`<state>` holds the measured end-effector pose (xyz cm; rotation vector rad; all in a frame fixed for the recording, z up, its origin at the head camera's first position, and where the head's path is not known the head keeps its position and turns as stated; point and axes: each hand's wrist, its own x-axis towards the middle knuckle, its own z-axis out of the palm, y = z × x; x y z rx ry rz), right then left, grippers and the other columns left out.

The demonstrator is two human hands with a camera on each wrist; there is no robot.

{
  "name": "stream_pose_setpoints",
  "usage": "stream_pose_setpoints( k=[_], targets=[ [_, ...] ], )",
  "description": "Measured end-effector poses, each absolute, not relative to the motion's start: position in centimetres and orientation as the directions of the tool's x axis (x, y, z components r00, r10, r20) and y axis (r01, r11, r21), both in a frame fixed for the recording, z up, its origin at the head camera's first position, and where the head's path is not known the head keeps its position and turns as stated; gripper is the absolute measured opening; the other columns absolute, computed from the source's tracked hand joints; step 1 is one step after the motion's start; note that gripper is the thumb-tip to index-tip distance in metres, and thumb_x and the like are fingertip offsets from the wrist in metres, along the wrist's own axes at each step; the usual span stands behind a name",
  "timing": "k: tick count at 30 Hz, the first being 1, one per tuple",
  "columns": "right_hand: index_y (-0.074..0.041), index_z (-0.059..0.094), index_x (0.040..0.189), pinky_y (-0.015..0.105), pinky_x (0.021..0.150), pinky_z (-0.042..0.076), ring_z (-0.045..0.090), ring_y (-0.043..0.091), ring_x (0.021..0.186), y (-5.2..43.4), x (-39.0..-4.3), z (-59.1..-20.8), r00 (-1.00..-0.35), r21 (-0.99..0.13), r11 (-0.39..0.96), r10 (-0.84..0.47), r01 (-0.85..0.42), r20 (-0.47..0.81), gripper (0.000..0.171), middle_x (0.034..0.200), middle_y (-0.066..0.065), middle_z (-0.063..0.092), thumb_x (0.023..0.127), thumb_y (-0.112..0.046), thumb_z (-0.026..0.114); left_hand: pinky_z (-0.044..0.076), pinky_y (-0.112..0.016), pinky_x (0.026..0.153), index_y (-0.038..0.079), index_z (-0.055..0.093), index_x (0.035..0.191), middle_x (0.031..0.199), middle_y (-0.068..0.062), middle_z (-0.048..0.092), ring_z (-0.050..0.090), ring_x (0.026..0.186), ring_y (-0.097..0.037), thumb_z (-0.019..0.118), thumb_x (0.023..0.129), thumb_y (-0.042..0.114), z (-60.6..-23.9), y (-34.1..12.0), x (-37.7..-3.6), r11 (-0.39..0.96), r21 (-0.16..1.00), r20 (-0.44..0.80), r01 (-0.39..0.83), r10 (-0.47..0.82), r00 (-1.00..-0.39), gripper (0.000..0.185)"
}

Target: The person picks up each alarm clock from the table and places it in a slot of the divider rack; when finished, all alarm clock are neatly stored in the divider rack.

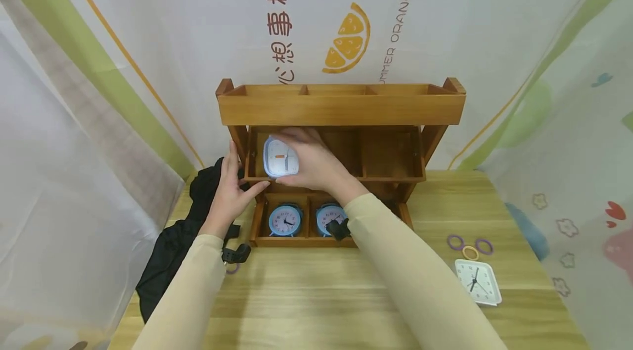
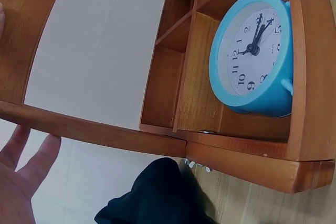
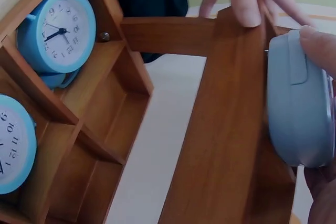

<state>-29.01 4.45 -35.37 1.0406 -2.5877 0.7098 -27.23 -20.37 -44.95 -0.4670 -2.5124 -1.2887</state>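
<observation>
The right hand [image 1: 314, 166] holds a square clock [image 1: 280, 157] with a pale blue rim. Its fingers curl over the top and right side of the clock, so the clock sits at the left of the hand, just in front of the palm. The clock is at the left end of the middle shelf of a wooden rack [image 1: 341, 110], right at the front edge, and its white face looks out at the person. From the right wrist view the pale blue back of the clock [image 3: 300, 103] shows, with a finger pressed on it. The left hand [image 1: 229, 193] is flat with straight fingers. It rests on the left side of the rack, just beside the clock, and the thumb reaches toward the shelf under it. It holds nothing. On the bottom shelf stand two round blue clocks [image 1: 284, 220], side by side, each in its own box. A black cloth [image 1: 170, 245] lies on the table [image 1: 316, 295] to the left of the rack. A white square clock [image 1: 477, 282] lies flat on the table far to the right, near three small rings [image 1: 470, 245].
</observation>
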Motion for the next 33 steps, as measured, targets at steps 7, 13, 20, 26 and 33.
stream_pose_setpoints(
  k=[7,13,20,26,33],
  targets=[
    [-0.018,0.048,0.158,0.042,0.124,0.03,0.036,0.027,0.147,2.7,-29.8,-35.4,-0.73,-0.352,0.64,-0.572,-0.682,0.375,0.094,0.161,0.005,0.042,0.079,-0.044,0.092,0.05,-0.068,0.1,0.038,-0.014,0.166,0.172,-0.015,0.004,0.033,0.145,-0.051,0.082,0.093,0.023,-44.9,-20.5,-27.4,0.536,0.729,0.411,0.426,0.154,-0.898,0.122],
    [-0.021,0.049,0.157,0.045,0.127,0.024,0.033,0.029,0.15,2.6,-29.7,-36.1,-0.778,-0.321,0.711,-0.54,-0.626,0.321,0.091,0.162,0.005,0.04,0.081,-0.051,0.089,0.05,-0.066,0.101,0.036,-0.015,0.166,0.172,-0.015,0.002,0.03,0.147,-0.051,0.081,0.094,0.028,-44.9,-20.4,-27.3,0.529,0.737,0.395,0.421,0.169,-0.903,0.12],
    [-0.021,0.052,0.154,0.053,0.129,0.01,0.033,0.027,0.151,2.4,-30.1,-36.8,-0.766,-0.274,0.72,-0.556,-0.638,0.323,0.086,0.162,0.007,0.04,0.083,-0.054,0.085,0.049,-0.065,0.104,0.04,-0.015,0.166,0.172,-0.012,0.002,0.027,0.149,-0.052,0.081,0.094,0.025,-45.0,-20.1,-27.2,0.518,0.75,0.382,0.411,0.168,-0.909,0.12],
    [-0.028,0.053,0.151,0.061,0.127,0.0,0.017,0.027,0.159,2.6,-30.0,-38.2,-0.814,-0.264,0.773,-0.515,-0.576,0.269,0.07,0.17,0.002,0.027,0.091,-0.057,0.074,0.048,-0.067,0.103,0.039,-0.015,0.166,0.172,-0.014,0.001,0.027,0.148,-0.055,0.08,0.095,0.026,-45.2,-20.0,-27.3,0.519,0.749,0.378,0.411,0.175,-0.909,0.119],
    [-0.026,0.044,0.159,0.061,0.127,-0.001,0.001,0.025,0.162,3.9,-29.1,-38.8,-0.784,-0.314,0.722,-0.528,-0.617,0.326,0.085,0.174,0.0,0.017,0.088,-0.056,0.079,0.048,-0.068,0.104,0.041,-0.015,0.165,0.173,-0.013,0.001,0.026,0.149,-0.053,0.08,0.095,0.025,-44.9,-20.2,-27.2,0.528,0.747,0.375,0.403,0.165,-0.912,0.12]
  ],
)
